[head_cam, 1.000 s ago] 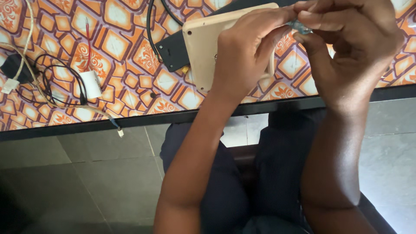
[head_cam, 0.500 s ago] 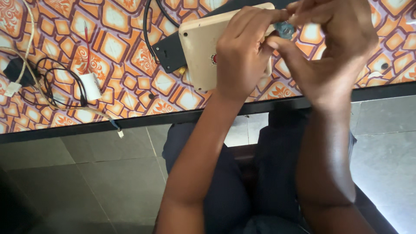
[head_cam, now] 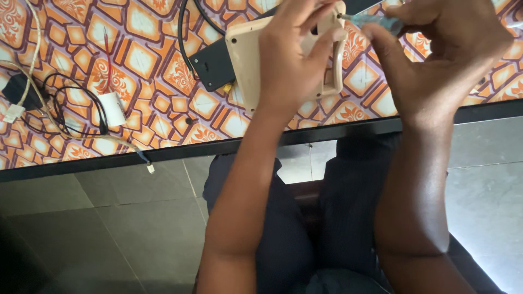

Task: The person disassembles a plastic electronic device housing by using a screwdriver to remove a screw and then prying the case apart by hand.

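The left hand (head_cam: pixel 294 60) lies over a beige device (head_cam: pixel 256 60) propped on the patterned bench (head_cam: pixel 163 103), its fingers (head_cam: pixel 321 46) curled down onto the back of the casing to steady it. The right hand (head_cam: pixel 441 60) pinches a slim screwdriver (head_cam: pixel 376 22) between thumb and fingertips, the tip set against the device's upper right corner. The device rests partly on a flat black object (head_cam: pixel 212 65), with a black cable (head_cam: pixel 182 32) looping past it.

The casing looks shut, with no gap visible along its edges and no loose screws to be made out on the bench, so the work at that corner seems early or under way rather than finished. Well to the left lie a white charger (head_cam: pixel 113 108) and tangled wires (head_cam: pixel 65 109), untouched.
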